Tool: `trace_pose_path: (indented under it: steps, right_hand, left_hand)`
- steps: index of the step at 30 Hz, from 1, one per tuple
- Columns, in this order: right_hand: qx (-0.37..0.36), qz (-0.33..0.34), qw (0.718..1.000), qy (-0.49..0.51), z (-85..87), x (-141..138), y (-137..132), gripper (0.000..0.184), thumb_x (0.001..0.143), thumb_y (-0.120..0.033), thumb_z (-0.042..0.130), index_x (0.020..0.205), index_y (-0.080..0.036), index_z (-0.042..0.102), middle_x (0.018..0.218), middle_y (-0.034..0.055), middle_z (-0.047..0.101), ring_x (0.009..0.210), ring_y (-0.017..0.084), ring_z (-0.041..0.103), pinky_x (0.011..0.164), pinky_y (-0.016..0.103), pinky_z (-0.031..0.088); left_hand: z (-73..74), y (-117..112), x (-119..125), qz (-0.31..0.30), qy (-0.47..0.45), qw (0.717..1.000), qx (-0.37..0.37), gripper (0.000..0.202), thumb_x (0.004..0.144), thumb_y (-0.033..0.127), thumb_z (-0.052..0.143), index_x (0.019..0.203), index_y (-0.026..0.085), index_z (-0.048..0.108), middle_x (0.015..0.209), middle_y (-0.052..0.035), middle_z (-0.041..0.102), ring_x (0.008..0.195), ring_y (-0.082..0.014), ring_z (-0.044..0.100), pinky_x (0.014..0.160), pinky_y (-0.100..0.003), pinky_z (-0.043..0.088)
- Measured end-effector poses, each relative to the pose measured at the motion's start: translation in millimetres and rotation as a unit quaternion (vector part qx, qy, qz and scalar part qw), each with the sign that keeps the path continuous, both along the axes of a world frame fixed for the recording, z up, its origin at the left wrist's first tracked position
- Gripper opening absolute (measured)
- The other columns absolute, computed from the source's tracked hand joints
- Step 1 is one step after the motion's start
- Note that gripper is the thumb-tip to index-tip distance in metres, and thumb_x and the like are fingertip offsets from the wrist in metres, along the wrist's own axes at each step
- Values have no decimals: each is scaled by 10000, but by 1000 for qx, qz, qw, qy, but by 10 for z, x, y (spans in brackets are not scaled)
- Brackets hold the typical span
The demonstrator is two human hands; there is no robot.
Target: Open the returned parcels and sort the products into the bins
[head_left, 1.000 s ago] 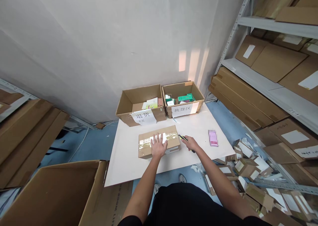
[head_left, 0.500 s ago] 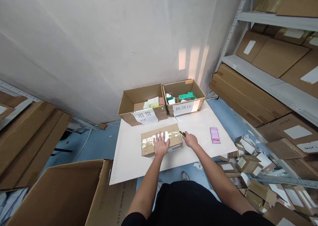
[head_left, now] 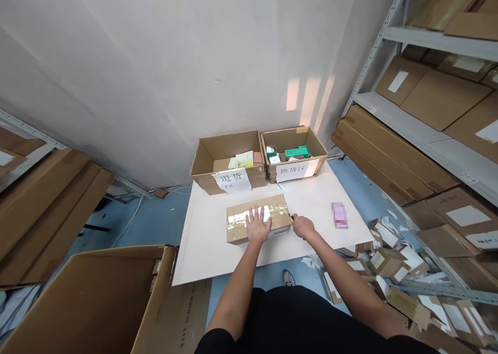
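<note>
A taped cardboard box (head_left: 237,234) with a white label on its top lies on the white table (head_left: 206,260). My left hand (head_left: 257,226) presses flat on the box top, fingers spread over the label and the shiny tape. At the box's right end, my right hand (head_left: 303,226) is closed round a yellow and black utility knife (head_left: 291,217). Its tip is close to the end edge of the box; whether the blade touches the cardboard I cannot tell. Most of the handle is hidden in my fingers.
Two open cardboard boxes with paper signs, left (head_left: 202,180) and right (head_left: 317,164), stand at the table's back, holding small packages. A blurred pink item (head_left: 340,215) lies on the right. Shelving (head_left: 408,118) and piled cartons (head_left: 389,258) flank the right; a large open carton (head_left: 112,291) stands front left.
My right hand and the knife have moved down slightly along the box's right end. My left hand stays flat on the box. The whole view has shifted a little.
</note>
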State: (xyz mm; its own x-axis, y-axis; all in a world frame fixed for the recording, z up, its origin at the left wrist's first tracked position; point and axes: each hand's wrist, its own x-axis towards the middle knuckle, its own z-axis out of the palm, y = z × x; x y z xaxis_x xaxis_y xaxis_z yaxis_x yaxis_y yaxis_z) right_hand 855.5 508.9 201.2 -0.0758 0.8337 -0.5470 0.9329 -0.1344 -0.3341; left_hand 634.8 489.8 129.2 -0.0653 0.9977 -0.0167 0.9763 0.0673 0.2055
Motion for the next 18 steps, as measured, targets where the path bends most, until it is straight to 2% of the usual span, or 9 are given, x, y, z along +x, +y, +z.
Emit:
trace_pose_path:
  steps: [3,5,7,8,11,14,16,18]
  right_hand:
    - [19,-63,996,58,-2,94,-69,239,1065,-388,492,1180,-205,594,903,71,750,522,163,691,644,280,487]
    - [60,-132,986,86,-38,98,-113,329,1100,-463,384,1263,-222,537,848,34,739,545,159,698,638,259,475]
    - [92,-177,976,84,-116,17,-157,418,1091,-545,362,1340,-229,477,891,49,753,691,199,752,675,266,484]
    - [97,-179,976,76,-170,-51,-176,468,1073,-584,391,1371,-229,454,948,72,763,794,229,771,703,280,492]
    - [96,-148,983,51,-346,-285,-186,634,1006,-655,501,1446,-211,396,1110,139,764,1032,301,756,787,330,508]
    - [91,-136,986,44,-460,-436,-51,730,964,-667,566,1487,-203,358,1175,162,754,1085,317,740,820,357,516]
    - [84,-130,987,47,-480,-504,147,765,935,-666,610,1499,-217,355,1214,163,744,1098,316,735,825,359,523]
    - [78,-122,988,51,-465,-612,411,788,910,-664,645,1500,-222,365,1233,164,737,1107,313,732,827,356,531]
  left_hand:
    - [46,39,-27,-10,3,1000,-2,706,1039,599,346,1647,244,388,1734,-81,312,1610,-361,190,1287,-578,191]
    - [122,127,-115,-37,7,999,-7,657,1047,576,354,1614,260,452,1687,-99,404,1555,-370,303,1247,-579,265]
    - [219,258,-282,-68,9,998,-14,595,1063,532,339,1574,278,508,1608,-104,513,1462,-343,431,1200,-537,342]
    - [267,326,-394,-75,10,997,-19,575,1070,504,329,1567,281,514,1586,-103,537,1436,-326,458,1186,-512,360]
    - [362,457,-789,-56,25,997,-53,577,1067,468,340,1597,279,468,1647,-92,467,1516,-319,370,1209,-494,318]
    - [364,376,-1126,-31,32,995,-88,613,1055,503,344,1633,309,404,1691,-70,404,1572,-331,286,1241,-517,241]
    - [341,213,-1243,-5,35,996,-85,633,1054,529,323,1641,302,388,1671,-87,434,1543,-340,334,1227,-517,256]
    - [321,3,-1264,41,51,995,-73,653,1056,532,308,1640,253,395,1631,-140,473,1466,-365,424,1176,-528,321]
